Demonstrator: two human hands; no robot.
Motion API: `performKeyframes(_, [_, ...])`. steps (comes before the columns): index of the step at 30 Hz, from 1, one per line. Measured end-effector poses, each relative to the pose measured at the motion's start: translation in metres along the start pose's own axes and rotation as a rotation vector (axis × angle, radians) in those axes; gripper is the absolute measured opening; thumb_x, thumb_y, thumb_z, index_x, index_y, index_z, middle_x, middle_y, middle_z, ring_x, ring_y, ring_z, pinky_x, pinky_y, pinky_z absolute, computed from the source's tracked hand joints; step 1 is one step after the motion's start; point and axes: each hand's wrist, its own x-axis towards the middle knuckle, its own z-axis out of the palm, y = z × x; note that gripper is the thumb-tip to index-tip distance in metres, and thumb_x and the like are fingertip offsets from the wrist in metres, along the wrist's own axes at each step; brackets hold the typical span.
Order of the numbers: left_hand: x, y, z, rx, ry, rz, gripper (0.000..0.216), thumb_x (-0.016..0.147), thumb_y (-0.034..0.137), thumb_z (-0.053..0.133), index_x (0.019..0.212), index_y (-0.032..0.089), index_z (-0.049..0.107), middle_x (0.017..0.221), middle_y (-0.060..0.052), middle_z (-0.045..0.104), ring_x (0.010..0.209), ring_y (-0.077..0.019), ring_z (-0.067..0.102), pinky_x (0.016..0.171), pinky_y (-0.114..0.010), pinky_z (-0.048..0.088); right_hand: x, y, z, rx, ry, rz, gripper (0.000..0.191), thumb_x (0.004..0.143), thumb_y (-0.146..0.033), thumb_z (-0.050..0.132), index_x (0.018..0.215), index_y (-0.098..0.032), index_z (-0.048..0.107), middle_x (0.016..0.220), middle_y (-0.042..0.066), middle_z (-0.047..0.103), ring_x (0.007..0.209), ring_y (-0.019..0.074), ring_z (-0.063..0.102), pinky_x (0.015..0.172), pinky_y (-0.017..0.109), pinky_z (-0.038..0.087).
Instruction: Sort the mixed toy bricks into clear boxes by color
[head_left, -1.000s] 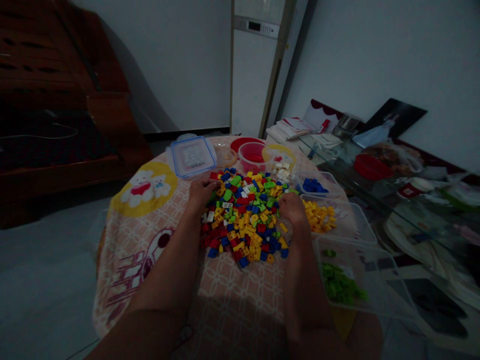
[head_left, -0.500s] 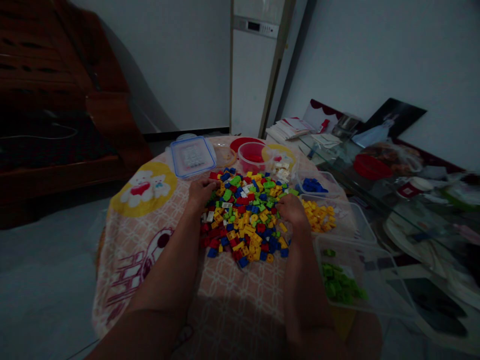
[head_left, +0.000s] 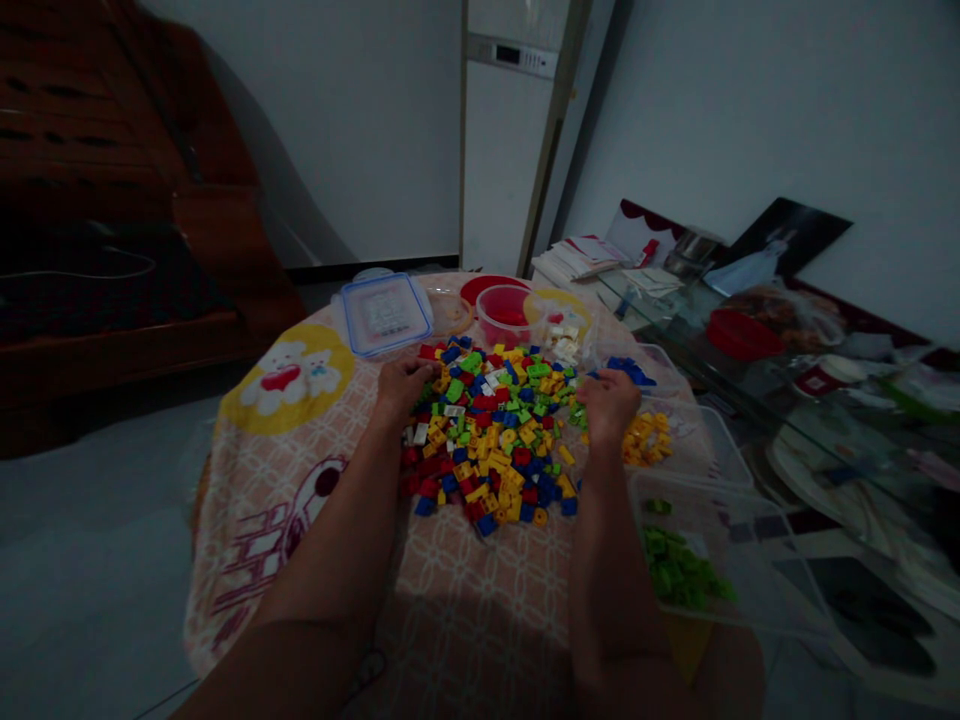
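Note:
A large heap of mixed toy building bricks [head_left: 495, 440] in red, yellow, blue, green and white lies on the table. My left hand [head_left: 405, 385] rests at the heap's upper left edge, fingers bent together against the bricks; what they hold, if anything, is hidden. My right hand [head_left: 611, 400] is raised at the heap's right side, beside a clear box of blue bricks [head_left: 632, 371] and partly over the yellow bricks [head_left: 649, 440] in their box. Its fingers are pinched together, and I cannot make out what is between them.
Green bricks [head_left: 686, 570] lie in a clear box at the near right. White bricks [head_left: 564, 342] sit behind the heap, near a round tub [head_left: 506, 312]. A blue-rimmed lid [head_left: 387, 314] lies at the back left. A cluttered glass table [head_left: 675, 330] stands to the right.
My right hand has moved from the heap's right edge rightward and slightly up, toward the boxes of blue and yellow bricks. The left hand has stayed in place.

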Motion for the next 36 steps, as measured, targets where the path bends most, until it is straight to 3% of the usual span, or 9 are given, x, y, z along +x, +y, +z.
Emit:
performKeyframes(4, [0.001,-0.002,0.0,-0.004,0.0,0.0,0.017,0.068,0.022,0.068,0.076,0.016,0.082,0.075,-0.004,0.078,0.074,-0.0186,0.071,0.076,-0.029,0.055,0.003,0.001,-0.004,0.224,0.239,-0.01,0.066,0.078,-0.022,0.061,0.142,-0.004,0.058,0.115,0.019,0.075,0.093,0.0243,0.077,0.077,0.034,0.065])
performKeyframes(8, [0.001,-0.002,0.0,-0.002,0.002,-0.026,0.017,0.068,0.024,0.068,0.075,0.016,0.082,0.075,-0.004,0.079,0.074,-0.0191,0.071,0.076,-0.029,0.055,0.003,-0.004,-0.008,0.224,0.291,-0.078,0.066,0.076,-0.019,0.06,0.141,-0.005,0.06,0.129,0.022,0.071,0.111,0.0254,0.074,0.094,0.037,0.062])
performKeyframes(11, [0.001,-0.002,0.0,-0.002,-0.004,-0.029,0.017,0.068,0.023,0.067,0.075,0.017,0.082,0.077,-0.005,0.079,0.075,-0.0191,0.071,0.076,-0.028,0.054,0.001,-0.008,-0.008,0.084,0.176,-0.087,0.052,0.075,-0.021,0.06,0.124,-0.008,0.072,0.117,0.018,0.077,0.103,0.0268,0.076,0.093,0.038,0.061])
performKeyframes(15, [0.001,-0.002,0.0,0.023,-0.005,-0.017,0.017,0.068,0.023,0.067,0.075,0.017,0.082,0.077,-0.004,0.079,0.077,-0.0195,0.072,0.079,-0.029,0.055,-0.004,-0.008,-0.005,-0.125,-0.175,-0.055,0.037,0.078,-0.024,0.057,0.102,-0.01,0.081,0.085,0.011,0.079,0.07,0.0237,0.073,0.07,0.034,0.06])
performKeyframes(19, [0.001,-0.002,0.0,0.022,-0.003,-0.011,0.018,0.069,0.024,0.066,0.076,0.017,0.082,0.077,-0.004,0.079,0.078,-0.0197,0.072,0.078,-0.028,0.055,-0.011,-0.006,-0.002,-0.389,-0.368,-0.175,0.026,0.079,-0.02,0.057,0.083,-0.014,0.083,0.069,0.008,0.074,0.069,0.0216,0.071,0.07,0.028,0.054])
performKeyframes(25, [0.001,-0.001,0.0,0.012,-0.01,-0.01,0.018,0.068,0.024,0.067,0.075,0.017,0.081,0.075,-0.003,0.079,0.077,-0.0198,0.072,0.076,-0.028,0.056,-0.018,-0.012,-0.002,-0.746,-0.515,-0.279,0.024,0.085,-0.019,0.063,0.067,-0.016,0.078,0.066,0.009,0.073,0.068,0.0192,0.068,0.067,0.025,0.045])
performKeyframes(36, [-0.002,0.004,0.0,0.008,-0.005,-0.001,0.015,0.067,0.022,0.067,0.071,0.017,0.08,0.073,-0.004,0.078,0.073,-0.0197,0.072,0.077,-0.03,0.058,-0.027,-0.027,-0.002,-0.913,-0.522,-0.241,0.019,0.084,-0.015,0.063,0.086,-0.015,0.082,0.086,0.014,0.079,0.082,0.0214,0.073,0.071,0.026,0.046])
